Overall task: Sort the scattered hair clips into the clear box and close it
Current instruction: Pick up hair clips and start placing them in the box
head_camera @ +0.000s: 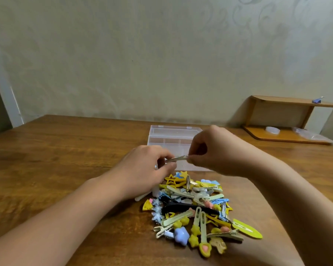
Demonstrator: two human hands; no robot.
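Left hand (152, 169) pinches one end of a slim pale hair clip (176, 159), fingers curled round it. The clip runs roughly level, its long axis left to right between the two grips. Right hand (210, 152) pinches the other end, thumb and fingertips closed on it. Just beyond the grip sits the clear box (171, 138), lid open, and its compartments look bare where visible. So the drop looks like a short push forward, with the right hand hovering nearer the box. Below the grip, toward the person, the pile of clips (196, 206) lies heaped on the wooden table (65, 150), almost all unsorted.
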